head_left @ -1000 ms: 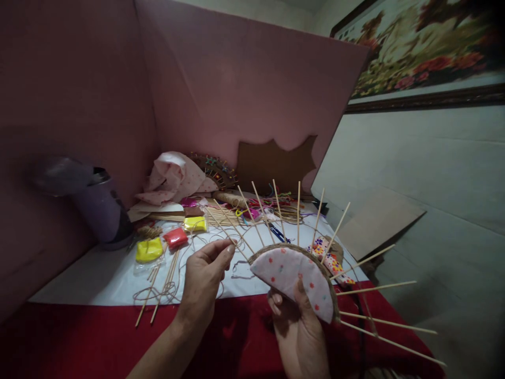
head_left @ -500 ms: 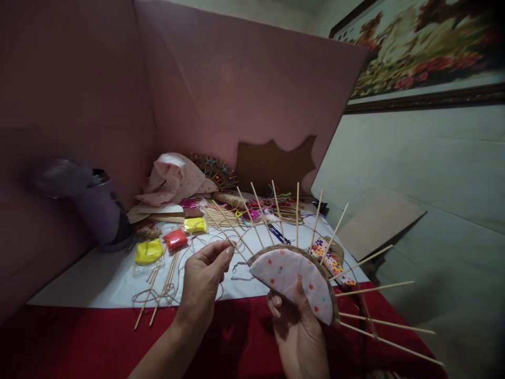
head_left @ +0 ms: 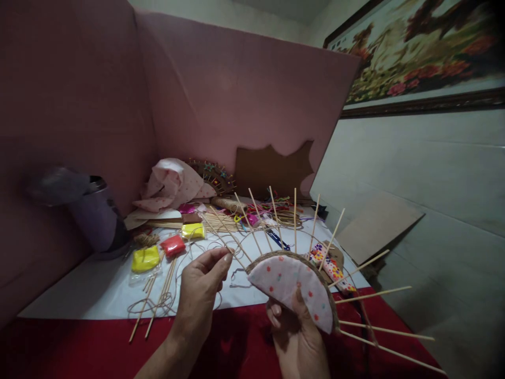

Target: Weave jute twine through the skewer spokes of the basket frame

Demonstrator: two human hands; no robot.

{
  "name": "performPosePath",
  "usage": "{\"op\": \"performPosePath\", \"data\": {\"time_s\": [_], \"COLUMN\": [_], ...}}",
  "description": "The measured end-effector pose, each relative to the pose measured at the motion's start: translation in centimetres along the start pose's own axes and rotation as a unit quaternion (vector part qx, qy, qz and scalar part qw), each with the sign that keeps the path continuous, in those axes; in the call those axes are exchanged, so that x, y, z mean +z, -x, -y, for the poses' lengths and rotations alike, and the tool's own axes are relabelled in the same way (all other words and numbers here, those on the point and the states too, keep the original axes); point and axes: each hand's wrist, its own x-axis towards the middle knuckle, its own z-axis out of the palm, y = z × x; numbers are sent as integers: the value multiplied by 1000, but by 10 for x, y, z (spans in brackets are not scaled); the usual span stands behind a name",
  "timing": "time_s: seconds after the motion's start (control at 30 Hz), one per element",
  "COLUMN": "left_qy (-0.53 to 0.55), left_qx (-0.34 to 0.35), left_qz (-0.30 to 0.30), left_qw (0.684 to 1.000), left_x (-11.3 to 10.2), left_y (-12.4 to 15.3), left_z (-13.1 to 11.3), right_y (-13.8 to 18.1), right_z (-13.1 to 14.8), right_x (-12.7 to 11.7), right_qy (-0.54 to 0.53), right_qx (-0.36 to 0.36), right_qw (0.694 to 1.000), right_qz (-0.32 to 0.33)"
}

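Observation:
My right hand (head_left: 298, 337) grips a half-round piece covered in pale dotted fabric (head_left: 290, 284), thumb on its front and fingers behind. Brown twine (head_left: 272, 255) lines its curved rim, and several thin wooden sticks (head_left: 295, 218) fan outward from it. Left of the piece, my left hand (head_left: 203, 287) is closed in a pinch, thumb and index fingertips at the leftmost wooden stick (head_left: 238, 258). Whether twine is also between those fingertips I cannot tell. A strand of twine (head_left: 366, 321) hangs by the lower right sticks.
Yellow (head_left: 144, 259) and red (head_left: 172, 245) clay packets lie on the white sheet (head_left: 90, 295), near loose sticks (head_left: 161, 300) and tangled twine. A purple tumbler (head_left: 98, 216) stands left. Crumpled fabric (head_left: 169, 181), brown cardboard (head_left: 272, 171) and a blue cutter (head_left: 278, 239) are farther back. Flowered fabric (head_left: 333, 266) lies right.
The view has shifted slightly, so the table items sit a little lower. Both hands keep nearly the same pose; the left still pinches at the leftmost stick.

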Motion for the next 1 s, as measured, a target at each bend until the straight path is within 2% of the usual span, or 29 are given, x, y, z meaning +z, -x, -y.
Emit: {"op": "performPosePath", "data": {"time_s": [0.2,0.6,1.0], "left_qy": [-7,9,2], "left_qx": [5,-6,-1], "left_qz": [0,-2,5], "left_qw": [1000,1000,1000], "left_x": [1,0,1], "left_y": [0,0,2], "left_z": [-1,0,-1], "right_y": [-1,-3,-1], "right_z": [0,0,0], "right_x": [0,-8,-5], "right_qy": [-6,6,18], "right_qx": [7,19,14], "right_qw": [1000,999,1000], "right_qz": [-3,31,-2]}}
